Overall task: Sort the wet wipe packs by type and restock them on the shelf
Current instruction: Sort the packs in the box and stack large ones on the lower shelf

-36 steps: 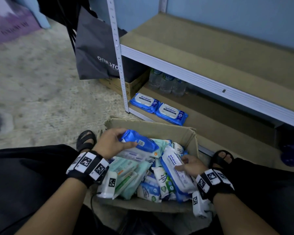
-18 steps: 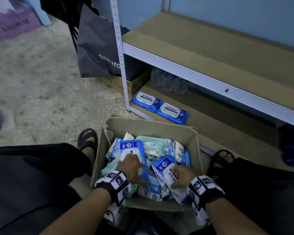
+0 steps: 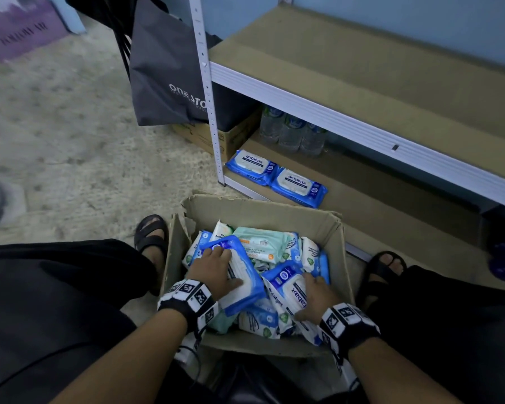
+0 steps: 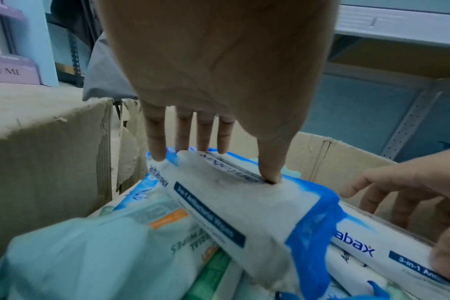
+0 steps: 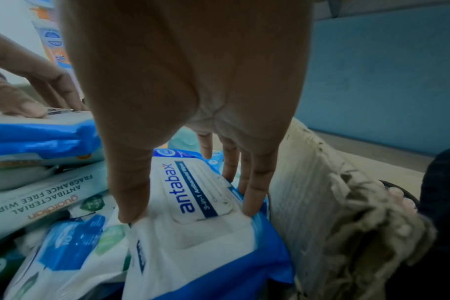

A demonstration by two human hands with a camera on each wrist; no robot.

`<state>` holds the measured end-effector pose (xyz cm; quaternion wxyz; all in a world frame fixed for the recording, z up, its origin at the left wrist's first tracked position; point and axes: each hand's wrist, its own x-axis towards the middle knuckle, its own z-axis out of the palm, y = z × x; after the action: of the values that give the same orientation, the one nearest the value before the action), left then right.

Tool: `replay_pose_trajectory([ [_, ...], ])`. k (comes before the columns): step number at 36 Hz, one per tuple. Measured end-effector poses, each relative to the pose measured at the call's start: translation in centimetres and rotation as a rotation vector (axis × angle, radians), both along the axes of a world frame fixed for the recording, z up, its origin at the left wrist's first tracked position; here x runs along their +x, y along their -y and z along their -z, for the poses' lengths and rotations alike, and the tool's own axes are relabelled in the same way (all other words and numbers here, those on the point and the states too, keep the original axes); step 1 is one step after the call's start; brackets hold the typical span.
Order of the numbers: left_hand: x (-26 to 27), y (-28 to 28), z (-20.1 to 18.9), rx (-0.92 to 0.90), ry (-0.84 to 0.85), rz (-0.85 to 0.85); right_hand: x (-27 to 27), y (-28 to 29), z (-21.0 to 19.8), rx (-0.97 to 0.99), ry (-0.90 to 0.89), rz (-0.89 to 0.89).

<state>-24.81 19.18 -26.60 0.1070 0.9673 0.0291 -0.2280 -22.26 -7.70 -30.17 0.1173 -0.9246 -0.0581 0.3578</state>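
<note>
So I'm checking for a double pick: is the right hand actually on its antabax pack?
Touching. In the right wrist view, the right hand has thumb and fingertips pressed on the antabax pack.

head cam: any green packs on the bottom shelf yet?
No. The bottom shelf holds only two blue antabax packs side by side near the upright, with water bottles behind them.
</note>
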Motion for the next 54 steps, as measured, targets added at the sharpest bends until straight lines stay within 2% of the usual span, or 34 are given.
replay_pose_trajectory([
  [4, 0.2, -0.4, 0.2, -0.068, -0.060, -0.044, 0.1, -0.2, 0.0, -0.019, -0.016, 0.032],
  [8, 0.6, -0.4, -0.3, -0.027, -0.090, 0.092, 0.1, 0.0, 0.2, 0.020, -0.054, 0.114],
  [10, 0.6, -0.2, -0.6, 0.007, -0.074, 0.109, -0.1, 0.0, 0.3, 0.042, -0.053, 0.156],
  [14, 0.1, 0.2, -0.5, 0.033, -0.020, -0.003, 0.1, -0.1, 0.4, 0.067, -0.039, 0.195],
  [17, -0.4, 1.0, 0.2, 0.023, 0.010, -0.097, 0.3, -0.1, -0.2, 0.031, -0.006, 0.156],
  [20, -0.7, 1.8, 0.7, 0.081, 0.020, -0.118, 0.4, -0.1, -0.6, 0.021, 0.061, 0.037],
  [24, -0.4, 2.1, 0.2, 0.030, 0.003, -0.123, 0.1, -0.8, -0.6, 0.042, -0.016, -0.021],
  [33, 0.7, 0.3, -0.3, -0.088, -0.125, 0.112, -0.8, -1.6, 0.0, -0.022, -0.019, 0.152],
  [39, 0.8, -0.5, -0.3, -0.193, -0.098, 0.067, 0.1, -1.3, 0.5, -0.036, -0.109, 0.377],
  [44, 0.6, -1.0, -0.1, -0.177, -0.042, -0.045, 1.0, -0.2, -0.1, -0.068, -0.047, 0.188],
  [49, 0.7, -0.7, 0.0, -0.116, -0.034, -0.071, 1.1, 0.5, -0.5, -0.102, -0.203, 0.007],
  [54, 0.8, -0.6, 0.0, -0.096, -0.030, -0.110, 0.6, 0.2, -0.7, -0.158, -0.164, -0.134],
])
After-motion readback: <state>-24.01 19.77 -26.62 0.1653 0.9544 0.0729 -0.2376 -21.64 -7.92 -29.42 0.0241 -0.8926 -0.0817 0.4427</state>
